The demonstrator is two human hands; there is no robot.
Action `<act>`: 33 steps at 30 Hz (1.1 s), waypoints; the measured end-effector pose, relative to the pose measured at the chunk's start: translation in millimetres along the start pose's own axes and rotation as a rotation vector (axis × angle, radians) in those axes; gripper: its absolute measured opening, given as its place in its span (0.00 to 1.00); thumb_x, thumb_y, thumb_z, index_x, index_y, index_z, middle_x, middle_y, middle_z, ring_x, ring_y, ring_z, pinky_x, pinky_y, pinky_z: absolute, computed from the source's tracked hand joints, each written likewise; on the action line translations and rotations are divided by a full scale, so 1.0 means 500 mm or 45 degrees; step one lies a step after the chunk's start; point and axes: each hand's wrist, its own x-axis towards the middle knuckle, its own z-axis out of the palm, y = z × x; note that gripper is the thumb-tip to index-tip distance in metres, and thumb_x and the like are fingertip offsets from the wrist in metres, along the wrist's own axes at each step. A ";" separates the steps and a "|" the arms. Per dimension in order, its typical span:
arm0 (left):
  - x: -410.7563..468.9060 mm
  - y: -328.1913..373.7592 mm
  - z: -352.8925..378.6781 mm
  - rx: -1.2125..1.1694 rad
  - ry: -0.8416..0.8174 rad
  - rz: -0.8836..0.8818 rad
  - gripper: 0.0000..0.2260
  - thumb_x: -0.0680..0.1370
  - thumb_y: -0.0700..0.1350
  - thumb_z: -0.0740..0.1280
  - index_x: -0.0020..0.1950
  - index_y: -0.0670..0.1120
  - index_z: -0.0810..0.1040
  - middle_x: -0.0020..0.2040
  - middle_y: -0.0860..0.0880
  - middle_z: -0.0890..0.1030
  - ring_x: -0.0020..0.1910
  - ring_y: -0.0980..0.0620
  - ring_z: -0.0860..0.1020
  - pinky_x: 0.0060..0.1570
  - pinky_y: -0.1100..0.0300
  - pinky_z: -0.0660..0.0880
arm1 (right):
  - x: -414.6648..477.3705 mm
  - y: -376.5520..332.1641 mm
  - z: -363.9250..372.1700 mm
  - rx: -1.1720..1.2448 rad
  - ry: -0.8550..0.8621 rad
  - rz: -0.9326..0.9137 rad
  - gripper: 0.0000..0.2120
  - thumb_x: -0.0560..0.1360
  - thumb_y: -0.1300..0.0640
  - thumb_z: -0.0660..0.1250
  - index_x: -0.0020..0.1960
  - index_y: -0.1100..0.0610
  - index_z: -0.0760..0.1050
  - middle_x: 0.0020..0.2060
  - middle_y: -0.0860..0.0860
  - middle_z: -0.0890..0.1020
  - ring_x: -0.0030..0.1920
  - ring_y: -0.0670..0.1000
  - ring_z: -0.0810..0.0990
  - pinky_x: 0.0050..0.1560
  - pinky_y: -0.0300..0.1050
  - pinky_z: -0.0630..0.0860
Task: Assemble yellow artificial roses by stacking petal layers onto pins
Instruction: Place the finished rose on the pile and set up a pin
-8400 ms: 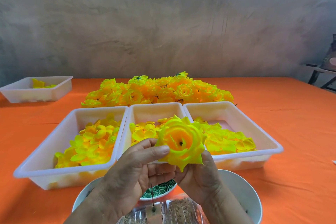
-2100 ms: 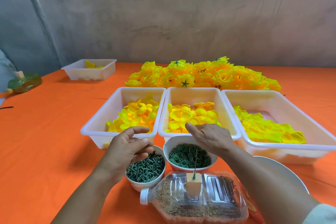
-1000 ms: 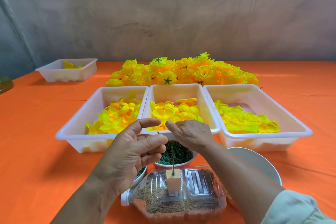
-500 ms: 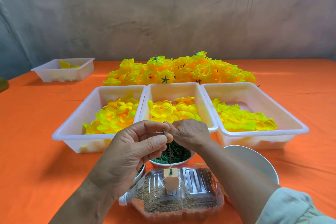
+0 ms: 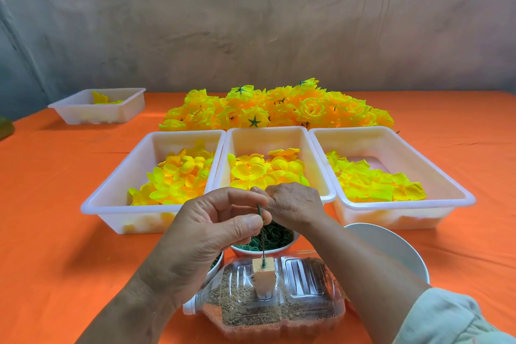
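At a table draped in an orange cloth (image 5: 55,232), a person's left hand (image 5: 212,234) pinches a slim green pin (image 5: 260,211) between thumb and forefinger, the other fingers curled loosely beneath. The pin stands upright, in line with the top of a thin rod (image 5: 263,244) that rises from a wooden block (image 5: 264,274) set in a sand-filled plastic bottle (image 5: 307,304) lying on its side. The right hand (image 5: 293,205) is curled, its fingertips meeting the left forefinger just beside the pin's top; whether it holds anything cannot be made out. Under the hands sits a bowl of green rings (image 5: 276,237). Beyond, three white trays (image 5: 111,198) side by side hold loose yellow petal layers (image 5: 178,176), with a heap of finished yellow roses (image 5: 279,109) behind them.
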 end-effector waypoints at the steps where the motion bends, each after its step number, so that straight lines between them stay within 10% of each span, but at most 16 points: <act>1: -0.001 0.001 0.000 0.007 -0.006 0.016 0.10 0.66 0.40 0.71 0.44 0.51 0.86 0.42 0.45 0.86 0.42 0.55 0.82 0.42 0.64 0.78 | 0.000 0.001 0.001 -0.001 0.005 -0.003 0.31 0.78 0.32 0.45 0.44 0.51 0.77 0.44 0.54 0.81 0.46 0.58 0.76 0.39 0.48 0.61; 33: -0.009 0.008 0.003 0.200 0.004 0.255 0.07 0.67 0.38 0.73 0.44 0.46 0.86 0.40 0.47 0.85 0.40 0.57 0.83 0.42 0.68 0.76 | -0.002 -0.001 -0.001 -0.016 -0.011 0.024 0.30 0.78 0.33 0.45 0.42 0.52 0.77 0.41 0.54 0.81 0.41 0.56 0.71 0.38 0.48 0.61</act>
